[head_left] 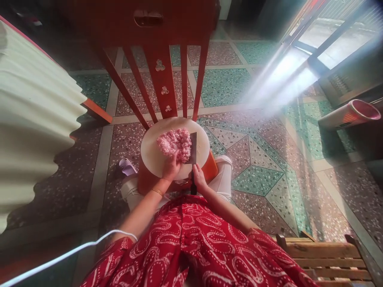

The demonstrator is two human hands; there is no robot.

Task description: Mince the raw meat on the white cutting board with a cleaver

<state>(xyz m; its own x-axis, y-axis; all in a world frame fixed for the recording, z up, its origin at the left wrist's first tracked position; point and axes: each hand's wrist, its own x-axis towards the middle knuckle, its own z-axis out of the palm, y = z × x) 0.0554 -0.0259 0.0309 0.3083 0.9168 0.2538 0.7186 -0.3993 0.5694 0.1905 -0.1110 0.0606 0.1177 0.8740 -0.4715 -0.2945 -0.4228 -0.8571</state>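
Note:
A mound of pink minced meat (pixel 175 141) lies on a round white chopping board (pixel 149 153), which rests on the seat of a red chair (pixel 164 87). My left hand (pixel 172 165) touches the near edge of the meat, its fingers bent against it; I cannot see anything else in them. In my right hand (pixel 198 175) is a cleaver (pixel 194 148), gripped by its dark handle. The wide blade stands along the right side of the meat, touching it or very close.
A wooden slatted bench (pixel 326 255) is at the lower right. Farther right a cylindrical bin (pixel 348 113) stands near the bright doorway. Pale pleated cloth (pixel 32 115) hangs at left. A white cable (pixel 72 250) crosses the lower left by my left arm. A lilac shoe (pixel 128 166) shows beside the chair.

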